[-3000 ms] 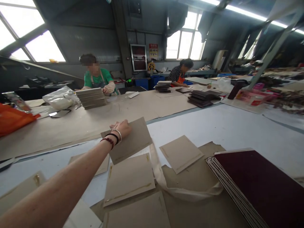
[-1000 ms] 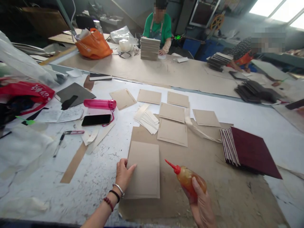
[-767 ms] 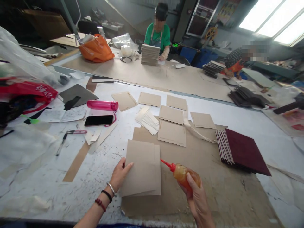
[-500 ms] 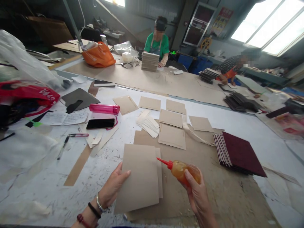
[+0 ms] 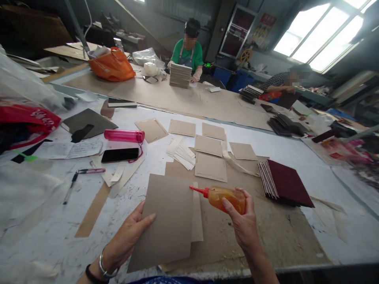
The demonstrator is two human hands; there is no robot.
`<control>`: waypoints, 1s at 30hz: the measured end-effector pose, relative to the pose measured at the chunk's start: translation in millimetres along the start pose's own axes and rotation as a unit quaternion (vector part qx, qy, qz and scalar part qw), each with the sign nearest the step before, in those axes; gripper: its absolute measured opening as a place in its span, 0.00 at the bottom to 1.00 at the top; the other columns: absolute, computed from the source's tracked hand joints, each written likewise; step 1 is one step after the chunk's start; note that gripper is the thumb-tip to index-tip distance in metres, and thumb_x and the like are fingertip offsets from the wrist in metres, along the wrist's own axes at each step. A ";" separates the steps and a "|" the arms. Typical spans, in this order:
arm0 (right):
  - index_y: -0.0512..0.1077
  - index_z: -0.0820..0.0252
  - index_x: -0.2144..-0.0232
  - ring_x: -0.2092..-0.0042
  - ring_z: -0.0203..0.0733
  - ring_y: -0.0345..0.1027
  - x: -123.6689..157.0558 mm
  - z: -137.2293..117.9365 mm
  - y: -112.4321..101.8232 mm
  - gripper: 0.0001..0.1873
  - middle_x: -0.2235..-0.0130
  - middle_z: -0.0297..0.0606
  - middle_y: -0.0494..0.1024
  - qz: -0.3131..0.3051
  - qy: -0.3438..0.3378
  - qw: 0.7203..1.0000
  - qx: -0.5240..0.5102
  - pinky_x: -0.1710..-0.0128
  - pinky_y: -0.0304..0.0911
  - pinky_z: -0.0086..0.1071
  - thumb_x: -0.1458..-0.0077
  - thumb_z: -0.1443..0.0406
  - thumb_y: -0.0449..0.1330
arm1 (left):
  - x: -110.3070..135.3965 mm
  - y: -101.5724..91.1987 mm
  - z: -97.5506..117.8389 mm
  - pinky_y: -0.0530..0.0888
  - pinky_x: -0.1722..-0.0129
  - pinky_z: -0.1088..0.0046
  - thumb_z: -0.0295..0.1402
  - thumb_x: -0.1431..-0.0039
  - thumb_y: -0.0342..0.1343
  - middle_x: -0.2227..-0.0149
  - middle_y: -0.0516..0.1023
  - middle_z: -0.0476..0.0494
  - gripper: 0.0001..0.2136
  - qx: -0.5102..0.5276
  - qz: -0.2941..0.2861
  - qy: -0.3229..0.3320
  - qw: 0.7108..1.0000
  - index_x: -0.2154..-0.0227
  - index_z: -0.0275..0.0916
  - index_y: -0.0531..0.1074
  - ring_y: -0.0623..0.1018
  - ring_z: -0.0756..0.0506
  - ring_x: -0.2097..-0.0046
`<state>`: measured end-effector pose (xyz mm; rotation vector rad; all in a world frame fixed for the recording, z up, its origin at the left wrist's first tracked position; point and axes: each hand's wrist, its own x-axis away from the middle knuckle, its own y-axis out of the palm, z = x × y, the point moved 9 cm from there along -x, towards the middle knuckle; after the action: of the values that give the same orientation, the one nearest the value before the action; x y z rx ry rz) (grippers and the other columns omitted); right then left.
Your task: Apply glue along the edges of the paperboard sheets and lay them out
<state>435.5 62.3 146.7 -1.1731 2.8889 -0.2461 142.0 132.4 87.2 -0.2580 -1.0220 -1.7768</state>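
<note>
The left hand (image 5: 126, 232) holds a board (image 5: 164, 221) by its left edge, thumb on top, the rest of the grip hidden underneath; this seems to leave the right edge free for the bottle. The right hand (image 5: 244, 217) is closed around that bottle (image 5: 226, 199) of amber liquid, laid nearly level with its red nozzle (image 5: 198, 190) pointing left, presumably for aim. The tip meets the board's right edge near the far corner in this view; whether it touches, I cannot tell. A second board (image 5: 197, 221) shows from under the held one, partly covered. Below lies a brown sheet (image 5: 251, 232), perhaps there to guard the white worktop (image 5: 115, 209) from drips. Farther off, small boards (image 5: 210, 167) lie spread out, mostly apart, perhaps to keep their marked edges clear. Pale strips (image 5: 181, 153) lie left of them, and a ribbon (image 5: 238, 165) trails toward a maroon stack (image 5: 288, 183) on the right. A phone (image 5: 120, 155), pink flask (image 5: 124, 135) and pen (image 5: 70, 187) take up room on the left. At the far worktop, a person in green (image 5: 188, 51) sits behind piled boards (image 5: 180, 75).
</note>
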 end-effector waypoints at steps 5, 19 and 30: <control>0.63 0.53 0.53 0.59 0.46 0.68 9.0 -8.7 -3.4 0.33 0.58 0.36 0.70 0.000 -0.010 0.999 0.036 0.58 0.67 0.37 0.59 0.54 0.70 | 2.1 0.8 6.0 0.77 0.57 0.62 0.35 0.55 0.67 0.53 0.79 0.40 0.31 0.011 -0.022 0.003 1.000 0.47 0.43 0.62 0.78 0.37 0.53; 0.63 0.54 0.54 0.58 0.49 0.68 40.8 -11.0 -18.4 0.35 0.56 0.38 0.69 0.005 0.006 0.996 0.094 0.57 0.67 0.39 0.63 0.51 0.69 | 6.9 -3.1 12.6 0.78 0.61 0.64 0.32 0.55 0.67 0.54 0.80 0.39 0.36 0.011 -0.019 0.005 1.000 0.42 0.42 0.57 0.79 0.37 0.54; 0.65 0.52 0.54 0.60 0.47 0.69 74.9 -13.8 -25.6 0.32 0.57 0.34 0.70 0.024 0.023 0.992 0.122 0.59 0.66 0.37 0.61 0.50 0.67 | 0.9 -1.5 22.9 0.78 0.61 0.67 0.32 0.52 0.64 0.58 0.81 0.42 0.29 -0.009 -0.025 0.038 0.999 0.47 0.40 0.61 0.79 0.39 0.56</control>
<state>398.4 -5.7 167.6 -1.0676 2.8169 -0.6129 133.9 148.8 101.1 -0.1751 -0.9658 -1.8279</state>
